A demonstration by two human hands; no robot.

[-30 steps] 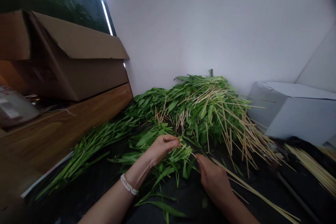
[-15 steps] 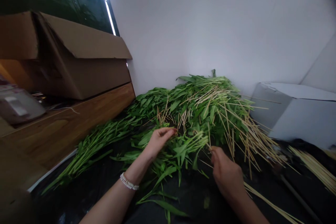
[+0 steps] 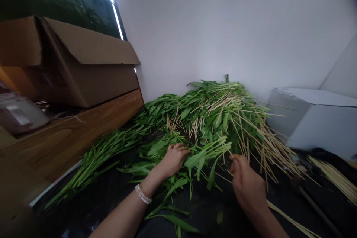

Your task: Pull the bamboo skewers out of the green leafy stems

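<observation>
My right hand [image 3: 247, 178] pinches the end of a thin wooden skewer [image 3: 231, 153] between thumb and fingers. The skewer's far end meets a small bunch of long-leaved greens [image 3: 209, 152], whose pale cut stems point to the right. At the leaf side of that bunch, my left hand [image 3: 174, 160] is palm down with curled fingers closed over leaves; the fingertips are partly hidden. A beaded bracelet [image 3: 143, 194] circles the left wrist. Behind both hands rises a pile of greens [image 3: 217, 104] with many skewers [image 3: 273, 148] sticking out to the right.
Loose greens [image 3: 103, 156] lie on black plastic sheeting [image 3: 111, 197] at left. An open cardboard box [image 3: 92, 52] stands on a wooden ledge [image 3: 111, 115]. A white box [image 3: 315, 119] is at right, near bundled sticks [image 3: 334, 178]. A white wall [image 3: 209, 26] closes the back.
My left hand has turned palm down and shifted slightly right and down. My right hand, with the skewer and bunch, has moved a little to the right.
</observation>
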